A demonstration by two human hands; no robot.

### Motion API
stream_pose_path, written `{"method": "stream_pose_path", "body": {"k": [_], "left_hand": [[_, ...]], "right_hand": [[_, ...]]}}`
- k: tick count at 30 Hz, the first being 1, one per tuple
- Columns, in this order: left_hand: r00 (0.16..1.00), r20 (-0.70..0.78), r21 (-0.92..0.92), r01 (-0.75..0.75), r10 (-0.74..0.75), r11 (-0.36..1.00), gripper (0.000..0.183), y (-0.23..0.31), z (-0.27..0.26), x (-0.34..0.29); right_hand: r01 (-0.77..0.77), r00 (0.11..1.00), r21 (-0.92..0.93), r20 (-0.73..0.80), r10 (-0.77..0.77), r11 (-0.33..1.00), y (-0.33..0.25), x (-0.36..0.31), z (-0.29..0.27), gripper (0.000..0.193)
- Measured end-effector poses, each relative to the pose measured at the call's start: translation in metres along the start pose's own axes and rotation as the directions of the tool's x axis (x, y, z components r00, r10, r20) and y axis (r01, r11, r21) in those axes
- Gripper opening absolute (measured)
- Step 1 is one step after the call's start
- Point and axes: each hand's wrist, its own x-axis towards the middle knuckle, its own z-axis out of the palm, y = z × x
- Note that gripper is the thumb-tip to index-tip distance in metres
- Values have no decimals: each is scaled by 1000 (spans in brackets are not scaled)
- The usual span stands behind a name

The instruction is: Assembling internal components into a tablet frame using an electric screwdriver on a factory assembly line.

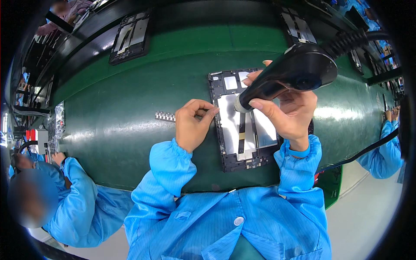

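A black tablet frame [242, 154] with silver inner plates lies open on the green belt [130, 125] in front of me. My right hand [292, 115] grips a black electric screwdriver [294, 73], its pale tip pointing down onto the upper middle of the frame. A coiled cable runs from the tool's top toward the upper right. My left hand [194, 123] rests at the frame's left edge, fingers curled and pinched together; I cannot tell whether something tiny is between them. A small strip of dark parts [165, 116] lies just left of that hand.
Another opened tablet frame [131, 37] sits on the far belt at upper left, and one more [297, 27] at upper right. A person in a blue smock [73, 203] sits at my left. Another blue sleeve [387, 147] shows at the right edge.
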Motion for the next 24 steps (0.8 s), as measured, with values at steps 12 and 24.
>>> {"method": "stream_pose_path", "body": {"k": [12, 24], "left_hand": [[995, 84, -261, 82, -62, 962, 17, 13, -39, -13], [974, 181, -26, 143, -136, 989, 16, 21, -36, 5]], "right_hand": [[55, 996, -72, -73, -60, 996, 17, 13, 11, 34], [-45, 993, -39, -109, 41, 998, 23, 17, 37, 42]]}}
